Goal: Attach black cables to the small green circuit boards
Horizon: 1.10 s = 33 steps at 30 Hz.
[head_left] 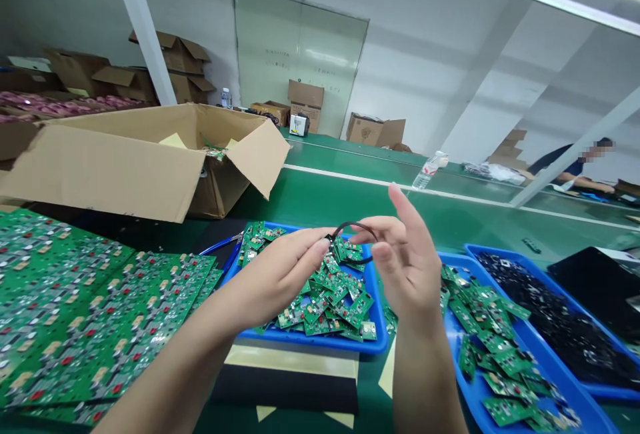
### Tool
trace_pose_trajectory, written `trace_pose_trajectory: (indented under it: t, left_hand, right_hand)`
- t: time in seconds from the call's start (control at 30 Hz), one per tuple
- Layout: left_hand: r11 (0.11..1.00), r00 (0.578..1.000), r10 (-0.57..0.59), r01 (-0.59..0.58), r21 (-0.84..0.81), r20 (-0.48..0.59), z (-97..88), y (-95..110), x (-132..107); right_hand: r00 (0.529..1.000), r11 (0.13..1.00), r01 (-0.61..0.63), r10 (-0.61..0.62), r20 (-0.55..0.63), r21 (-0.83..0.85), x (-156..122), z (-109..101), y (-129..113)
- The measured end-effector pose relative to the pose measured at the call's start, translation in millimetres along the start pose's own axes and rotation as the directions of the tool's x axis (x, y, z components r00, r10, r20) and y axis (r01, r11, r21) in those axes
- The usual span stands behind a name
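In the head view, my left hand (290, 264) is closed, with thumb and fingers pinching a thin black cable (356, 225) at a small dark end piece. The cable curves in a loop across to my right hand (407, 257). There the thumb and bent fingers close about the loop, while the index finger points up. Both hands are above a blue tray (383, 327) heaped with small green circuit boards (320, 294). What my fingers cover of the cable is hidden.
Large green board panels (90, 314) are stacked at left, near blue-handled pliers (220, 244). An open cardboard box (115, 167) stands behind. At right are another blue tray (463, 361) of boards and a tray of black parts (555, 314). A bottle (427, 171) and a person (565, 161) are farther back.
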<state>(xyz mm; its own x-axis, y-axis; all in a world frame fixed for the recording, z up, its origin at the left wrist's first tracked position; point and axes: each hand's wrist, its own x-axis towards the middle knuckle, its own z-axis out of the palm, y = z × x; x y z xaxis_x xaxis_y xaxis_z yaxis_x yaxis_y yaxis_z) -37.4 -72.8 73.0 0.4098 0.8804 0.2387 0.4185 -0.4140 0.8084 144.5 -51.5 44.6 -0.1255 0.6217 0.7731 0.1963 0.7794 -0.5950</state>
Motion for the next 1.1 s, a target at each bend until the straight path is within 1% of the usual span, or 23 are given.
trace_pose_trajectory:
  t: [0.1, 0.2, 0.3, 0.47, 0.53, 0.6, 0.67, 0.77, 0.83, 0.9, 0.97, 1.0, 1.03, 1.1]
  left_hand:
    - [0.997, 0.999, 0.002, 0.0, 0.081, -0.032, -3.2, -3.2, -2.0]
    - [0.989, 0.998, 0.057, -0.059, 0.139, 0.018, -3.3, -7.3, -1.6]
    - [0.986, 0.996, 0.08, -0.087, 0.144, 0.049, -2.6, -10.8, -0.2]
    - [0.978, 0.99, 0.139, -0.136, 0.16, -0.009, -1.6, -13.1, 1.3]
    - [0.971, 0.983, 0.176, -0.165, 0.171, -0.05, -1.1, -13.4, 2.0]
    - [0.965, 0.972, 0.21, -0.19, 0.181, -0.104, -0.5, -14.0, 3.0]
    - [0.96, 0.956, 0.244, -0.213, 0.184, -0.166, 0.5, -15.5, 4.3]
    - [0.95, 0.92, 0.296, -0.256, 0.181, -0.255, 2.6, -19.0, 6.5]
    - [0.938, 0.893, 0.338, -0.295, 0.183, -0.296, 3.4, -22.0, 7.8]
    - [0.923, 0.866, 0.382, -0.339, 0.182, -0.323, 2.8, -25.0, 8.7]
    - [0.908, 0.84, 0.419, -0.382, 0.174, -0.344, 0.3, -27.1, 9.0]
    - [0.9, 0.828, 0.435, -0.4, 0.172, -0.353, -1.2, -27.5, 8.9]
    - [0.891, 0.814, 0.454, -0.42, 0.173, -0.361, -2.7, -27.4, 8.5]
    - [0.869, 0.795, 0.495, -0.456, 0.191, -0.352, -4.7, -26.2, 7.5]
  right_hand:
    - [0.996, 0.995, -0.086, 0.085, 0.023, 0.054, 0.7, -4.9, -1.1]
    - [0.987, 0.988, -0.154, 0.154, 0.045, 0.012, 2.0, -7.3, -6.3]
    - [0.975, 0.979, -0.195, 0.199, 0.097, -0.054, 2.6, -6.6, -12.4]
    - [0.983, 0.981, -0.156, 0.165, 0.078, -0.112, 2.8, -7.1, -16.0]
    - [0.987, 0.983, -0.102, 0.119, 0.11, -0.152, 2.9, -8.7, -15.2]
    - [0.989, 0.983, -0.014, 0.041, 0.143, -0.18, 3.1, -9.3, -14.2]
    - [0.987, 0.975, 0.089, -0.059, 0.148, -0.204, 3.2, -7.7, -13.5]
    - [0.97, 0.94, 0.228, -0.196, 0.147, -0.254, 3.1, -3.2, -12.9]
    - [0.958, 0.922, 0.274, -0.237, 0.158, -0.273, 2.7, -3.1, -12.6]
    - [0.955, 0.929, 0.26, -0.207, 0.214, -0.264, 2.0, -8.5, -12.2]
    - [0.949, 0.947, 0.205, -0.13, 0.288, -0.249, 1.3, -18.8, -12.1]
    - [0.951, 0.955, 0.168, -0.091, 0.295, -0.246, 1.1, -24.6, -12.1]
    - [0.963, 0.961, 0.128, -0.062, 0.263, -0.243, 0.9, -29.9, -12.1]
    - [0.994, 0.977, 0.04, -0.019, 0.106, -0.207, 1.2, -36.4, -12.4]
